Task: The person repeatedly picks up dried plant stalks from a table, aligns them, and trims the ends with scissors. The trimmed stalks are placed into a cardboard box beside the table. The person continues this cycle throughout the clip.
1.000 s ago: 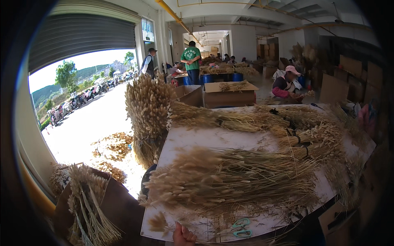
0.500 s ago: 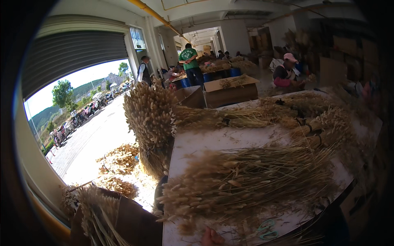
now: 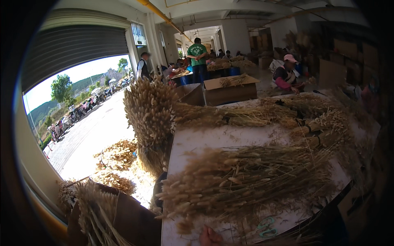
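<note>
My left hand (image 3: 210,236) shows at the lower edge, over the near side of the white tabletop. Its fingers are curled; whatever may be inside them is hidden. Just beyond it lies a wide, loose pile of dried bunny-tail grass (image 3: 230,180), fluffy heads toward the left and thin stems toward the right. A few grass heads (image 3: 185,225) rest left of the hand. Green-handled scissors (image 3: 267,227) lie on the table to its right, among scattered stems. My right hand is out of the picture.
Tied grass bundles (image 3: 246,117) line the table's far side. A tall grass sheaf (image 3: 150,110) stands at its left edge. Lower left, a cardboard box (image 3: 135,217) holds more grass. Beyond are an open carton (image 3: 230,92), a seated co-worker (image 3: 287,76) and a standing person in green (image 3: 198,55).
My left hand stays in nearly the same place, still curled. The view shifts slightly. In the background, the person in green appears more upright and farther right, and the seated co-worker's arm has moved.
</note>
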`<state>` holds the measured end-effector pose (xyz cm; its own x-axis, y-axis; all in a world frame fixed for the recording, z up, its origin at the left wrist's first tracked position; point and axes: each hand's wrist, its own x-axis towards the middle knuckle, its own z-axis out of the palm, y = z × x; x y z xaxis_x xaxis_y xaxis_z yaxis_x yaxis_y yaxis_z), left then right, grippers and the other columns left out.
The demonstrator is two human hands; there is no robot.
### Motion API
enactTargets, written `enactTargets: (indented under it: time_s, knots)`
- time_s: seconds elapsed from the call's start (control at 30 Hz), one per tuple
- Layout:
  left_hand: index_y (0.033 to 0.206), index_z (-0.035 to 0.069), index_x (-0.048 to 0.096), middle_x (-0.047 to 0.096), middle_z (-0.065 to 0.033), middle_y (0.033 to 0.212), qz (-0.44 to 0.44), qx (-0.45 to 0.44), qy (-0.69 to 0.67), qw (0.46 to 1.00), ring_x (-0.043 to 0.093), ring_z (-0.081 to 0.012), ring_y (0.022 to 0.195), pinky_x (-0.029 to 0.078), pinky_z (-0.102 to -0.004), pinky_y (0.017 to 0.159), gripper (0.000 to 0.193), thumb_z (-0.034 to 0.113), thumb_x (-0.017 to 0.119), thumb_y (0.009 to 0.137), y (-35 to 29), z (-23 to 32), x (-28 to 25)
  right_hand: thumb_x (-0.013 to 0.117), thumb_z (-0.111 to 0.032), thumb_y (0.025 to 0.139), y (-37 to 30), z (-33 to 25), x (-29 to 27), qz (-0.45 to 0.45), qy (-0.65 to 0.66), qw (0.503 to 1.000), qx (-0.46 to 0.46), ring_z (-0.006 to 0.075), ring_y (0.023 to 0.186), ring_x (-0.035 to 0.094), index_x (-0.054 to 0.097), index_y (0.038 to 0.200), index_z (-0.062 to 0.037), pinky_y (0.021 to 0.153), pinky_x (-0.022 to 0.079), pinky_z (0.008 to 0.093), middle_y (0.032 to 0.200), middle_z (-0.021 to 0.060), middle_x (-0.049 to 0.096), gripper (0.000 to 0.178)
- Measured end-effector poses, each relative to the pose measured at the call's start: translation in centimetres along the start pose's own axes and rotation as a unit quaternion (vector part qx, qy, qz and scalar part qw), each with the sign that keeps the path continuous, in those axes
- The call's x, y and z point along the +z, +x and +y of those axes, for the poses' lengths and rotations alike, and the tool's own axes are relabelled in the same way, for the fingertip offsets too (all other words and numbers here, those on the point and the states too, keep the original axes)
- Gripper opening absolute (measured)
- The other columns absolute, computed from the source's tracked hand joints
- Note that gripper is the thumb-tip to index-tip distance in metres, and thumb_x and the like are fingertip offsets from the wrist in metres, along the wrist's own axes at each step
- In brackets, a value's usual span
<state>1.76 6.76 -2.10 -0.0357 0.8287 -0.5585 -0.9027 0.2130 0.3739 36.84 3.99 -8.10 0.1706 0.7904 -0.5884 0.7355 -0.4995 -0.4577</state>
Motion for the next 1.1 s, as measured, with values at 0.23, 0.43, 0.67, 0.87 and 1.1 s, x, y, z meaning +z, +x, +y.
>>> enactTargets:
  time_s: [0.23, 0.43, 0.67, 0.87, 1.1]
  knots:
    - [0.063, 0.017, 0.040, 0.027, 0.0041, 0.046, -0.030, 0.026, 0.015, 0.999, 0.026, -0.0111, 0.041, 0.025, -0.0270, 0.040, 0.046, 0.045, 0.036, 0.100, -0.7, 0.0, -0.5, 0.057, -0.036, 0.089, -0.2, 1.8, -1.3, 0.018, -0.014, 1.000, 0.014, 0.0259, 0.094, 0.064, 0.065, 0.106, -0.0077, 0.078, 0.051, 0.0379, 0.106, 0.0111, 0.066, 0.034]
    - [0.065, 0.015, 0.043, 0.024, 0.0041, 0.045, 0.039, 0.032, 0.003, 0.999, 0.026, -0.0108, 0.040, 0.025, -0.0265, 0.039, 0.044, 0.041, 0.038, 0.100, -1.9, 0.4, 0.4, 0.057, -0.036, 0.089, -1.0, 4.3, -1.6, 0.019, -0.044, 0.998, 0.035, 0.0264, 0.095, 0.064, 0.066, 0.106, -0.0079, 0.079, 0.051, 0.0383, 0.107, 0.0114, 0.066, 0.034]
    - [0.062, 0.019, 0.043, 0.021, 0.0059, 0.044, -0.063, 0.108, -0.014, 0.992, 0.019, -0.0091, 0.037, 0.020, -0.0266, 0.038, 0.048, 0.051, 0.040, 0.098, -0.2, 0.2, -2.7, 0.057, -0.037, 0.089, -5.7, 11.9, -2.4, -0.045, -0.177, 0.981, 0.069, 0.0270, 0.096, 0.064, 0.066, 0.106, -0.0082, 0.080, 0.052, 0.0388, 0.109, 0.0117, 0.066, 0.035]
    - [0.063, 0.017, 0.042, 0.020, 0.0063, 0.044, -0.071, 0.143, -0.030, 0.987, 0.016, -0.0081, 0.037, 0.018, -0.0261, 0.038, 0.048, 0.052, 0.042, 0.096, -0.4, -0.1, -3.9, 0.056, -0.033, 0.089, -8.6, 5.3, -11.3, -0.295, -0.522, 0.785, -0.158, 0.0246, 0.091, 0.066, 0.068, 0.100, -0.0059, 0.078, 0.052, 0.0389, 0.095, 0.0135, 0.068, 0.031]
    - [0.059, 0.017, 0.038, 0.022, 0.0058, 0.045, -0.041, 0.169, -0.028, 0.984, 0.017, -0.0087, 0.038, 0.018, -0.0272, 0.040, 0.050, 0.049, 0.042, 0.097, -1.2, -0.8, -2.9, 0.056, -0.014, 0.090, -4.4, -12.5, -14.7, 0.060, -0.050, 0.915, -0.396, 0.0198, 0.063, 0.064, 0.066, 0.094, -0.0003, 0.059, 0.051, 0.0316, 0.076, 0.0111, 0.067, 0.017]
